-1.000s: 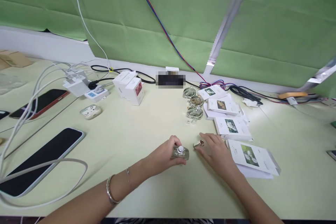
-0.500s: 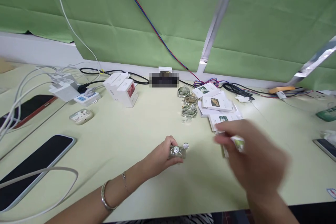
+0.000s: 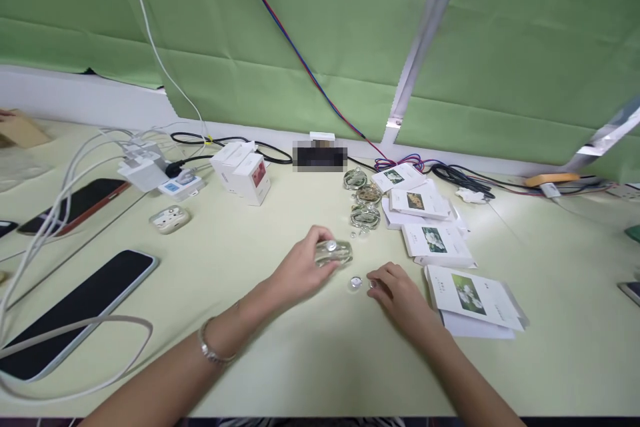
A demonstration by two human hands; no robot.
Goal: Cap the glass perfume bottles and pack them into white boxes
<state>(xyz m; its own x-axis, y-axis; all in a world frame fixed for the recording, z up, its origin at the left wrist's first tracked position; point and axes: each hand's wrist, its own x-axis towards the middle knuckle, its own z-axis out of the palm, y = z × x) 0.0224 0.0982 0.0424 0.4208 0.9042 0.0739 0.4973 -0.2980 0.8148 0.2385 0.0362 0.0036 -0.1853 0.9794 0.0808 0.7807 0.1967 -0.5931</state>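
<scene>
My left hand (image 3: 299,269) grips a small clear glass bottle (image 3: 334,253) with a white top, held just above the pale table (image 3: 240,320). A small clear cap (image 3: 355,282) lies on the table between my hands. My right hand (image 3: 400,295) rests on the table to the right of the cap, its fingertips pinching a tiny object (image 3: 373,284) that is too small to identify. A bracelet is on my left wrist.
Three more glass bottles (image 3: 364,215) stand in a row behind, beside several white printed cards and boxes (image 3: 436,241). Two phones (image 3: 75,310), chargers, white cables and an earbud case (image 3: 170,219) fill the left. Green cloth hangs behind.
My right hand swung out to the right and came back down beside the cap. My left hand raised the bottle a little and shifted it away from me. The cap now lies loose on the table.
</scene>
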